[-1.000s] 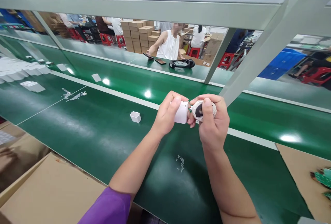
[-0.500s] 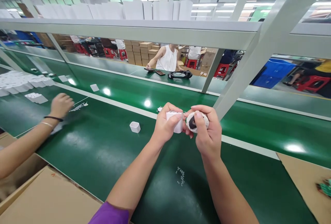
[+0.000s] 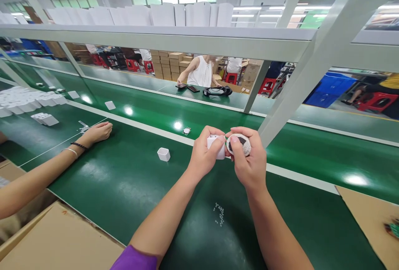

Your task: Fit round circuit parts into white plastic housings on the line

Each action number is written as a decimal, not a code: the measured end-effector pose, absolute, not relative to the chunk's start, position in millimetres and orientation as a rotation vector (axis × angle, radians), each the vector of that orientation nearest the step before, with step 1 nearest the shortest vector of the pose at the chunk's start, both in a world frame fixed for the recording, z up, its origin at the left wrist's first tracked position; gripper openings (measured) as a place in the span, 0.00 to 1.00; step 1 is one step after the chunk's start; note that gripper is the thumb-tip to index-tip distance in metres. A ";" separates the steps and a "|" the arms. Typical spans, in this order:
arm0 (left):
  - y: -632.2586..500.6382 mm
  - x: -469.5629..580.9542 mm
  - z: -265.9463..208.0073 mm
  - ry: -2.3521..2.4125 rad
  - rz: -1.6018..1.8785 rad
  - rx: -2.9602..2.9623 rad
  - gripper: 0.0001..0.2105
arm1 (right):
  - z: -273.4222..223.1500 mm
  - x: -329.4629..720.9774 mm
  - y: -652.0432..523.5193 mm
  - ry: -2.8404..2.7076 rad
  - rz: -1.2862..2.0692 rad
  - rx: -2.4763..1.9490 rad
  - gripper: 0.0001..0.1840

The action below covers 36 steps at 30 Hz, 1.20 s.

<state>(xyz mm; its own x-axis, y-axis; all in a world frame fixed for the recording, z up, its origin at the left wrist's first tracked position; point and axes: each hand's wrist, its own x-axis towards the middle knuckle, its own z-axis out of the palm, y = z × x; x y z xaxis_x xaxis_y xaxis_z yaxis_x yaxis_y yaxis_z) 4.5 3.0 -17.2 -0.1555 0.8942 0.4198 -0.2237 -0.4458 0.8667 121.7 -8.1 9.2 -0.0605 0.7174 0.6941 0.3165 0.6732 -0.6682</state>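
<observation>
Green belt (image 3: 124,187): left hand (image 3: 204,153) grips a white shell (image 3: 217,147), right hand (image 3: 249,162) a tape roll (image 3: 239,144); joining unfinished, spare shell (image 3: 163,154) at nine o'clock.

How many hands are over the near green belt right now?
3. The worker's left hand grips a white casing, their right hand grips a tape roll, and a co-worker's hand rests on the belt at far left.

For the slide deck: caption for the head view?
Left hand grips white casing, right hand a round part, above green belt.
</observation>
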 end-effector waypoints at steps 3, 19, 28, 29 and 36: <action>3.7 4.5 -19.0 0.789 1.699 1.239 0.12 | 6.5 121.4 -7.3 -1.663 0.427 -0.826 0.09; 0.4 2.6 -18.4 0.932 1.777 1.441 0.11 | 8.8 120.4 -6.9 -1.812 0.013 -0.776 0.08; 3.8 6.3 -22.0 1.088 1.965 1.661 0.08 | 1.1 111.6 -4.5 -1.858 -0.333 -0.724 0.10; 4.5 6.5 -22.7 1.075 1.979 1.672 0.08 | -0.3 110.8 -4.6 -1.850 -0.344 -0.739 0.10; 2.5 7.8 -21.4 0.981 1.909 1.559 0.08 | 0.7 111.2 -5.4 -1.796 -0.298 -0.765 0.08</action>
